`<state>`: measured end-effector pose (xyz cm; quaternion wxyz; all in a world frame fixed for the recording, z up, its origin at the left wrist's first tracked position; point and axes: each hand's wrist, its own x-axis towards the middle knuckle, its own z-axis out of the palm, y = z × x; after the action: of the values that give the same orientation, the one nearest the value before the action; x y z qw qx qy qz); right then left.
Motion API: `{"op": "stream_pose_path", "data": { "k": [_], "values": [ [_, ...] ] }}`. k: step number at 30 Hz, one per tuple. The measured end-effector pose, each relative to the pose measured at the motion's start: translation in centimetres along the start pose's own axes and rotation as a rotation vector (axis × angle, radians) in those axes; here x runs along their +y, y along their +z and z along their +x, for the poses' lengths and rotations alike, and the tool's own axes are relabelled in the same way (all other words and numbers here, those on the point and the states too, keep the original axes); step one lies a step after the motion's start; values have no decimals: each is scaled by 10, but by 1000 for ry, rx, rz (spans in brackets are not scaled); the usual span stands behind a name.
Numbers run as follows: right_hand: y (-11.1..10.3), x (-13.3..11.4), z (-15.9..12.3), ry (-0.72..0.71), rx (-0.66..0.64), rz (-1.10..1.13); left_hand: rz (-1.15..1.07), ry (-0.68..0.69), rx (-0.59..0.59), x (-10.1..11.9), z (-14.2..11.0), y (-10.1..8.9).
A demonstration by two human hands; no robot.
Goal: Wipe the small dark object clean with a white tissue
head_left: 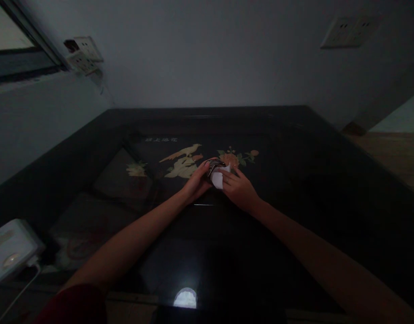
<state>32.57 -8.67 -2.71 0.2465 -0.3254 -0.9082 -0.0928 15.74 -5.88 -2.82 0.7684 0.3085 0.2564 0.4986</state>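
Small metallic object [213,166] sits between my two hands, over the middle of the dark glossy table [294,189], just in front of the inlaid bird-and-flower picture [188,158]. Too dim to identify it further. A white cloth or tissue [218,179] is pressed against its near side. My left hand [195,182] closes on the object from the left, fingertips curled onto it. My right hand [238,188] holds the white piece pinched against the object, fingers bunched together. Both forearms reach out over the tabletop. A white device [9,249] with a cable lies at the table's near left corner, well apart. Wall sockets [82,55] upper left; another socket plate [350,31] upper right.
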Motion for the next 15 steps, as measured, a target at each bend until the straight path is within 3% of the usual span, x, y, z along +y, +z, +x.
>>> {"op": "stream_pose_path", "data": {
  "k": [9, 15],
  "values": [
    [-5, -4, 1, 0, 6, -98, -83, -87, 26, -2, 6, -1],
    [-2, -8, 0, 52, 2, -38, -1, -17, -32, -3, 5, -3]
  ]
}}
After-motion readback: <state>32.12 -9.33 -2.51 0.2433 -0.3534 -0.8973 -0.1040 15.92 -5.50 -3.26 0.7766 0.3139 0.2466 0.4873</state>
